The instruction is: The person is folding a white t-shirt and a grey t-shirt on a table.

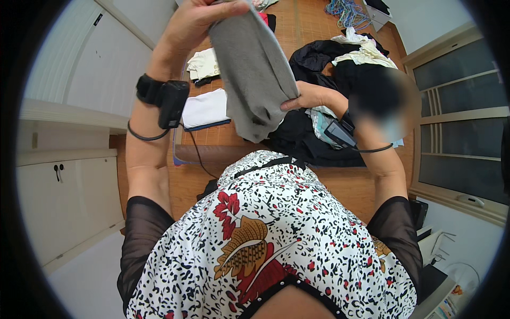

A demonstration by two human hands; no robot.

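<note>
My left hand (197, 20) is raised at the top of the view, its fingers closed on the upper end of a grey piece of clothing (249, 72). My right hand (307, 97) pinches the same cloth along its right side, lower down. The clothing hangs between both hands above the mat, with a lighter strip along its right edge and loose folds at the bottom. Its exact kind cannot be told. Each forearm wears a black strapped device with a cable.
Left of the cloth lie a folded white garment (204, 108) on dark blue cloth and a folded cream garment (203, 65). At right, black clothes (313, 141) and a cream garment (369, 49) lie heaped. White cabinets (69, 199) flank the left, a glass-paned door (461, 130) the right.
</note>
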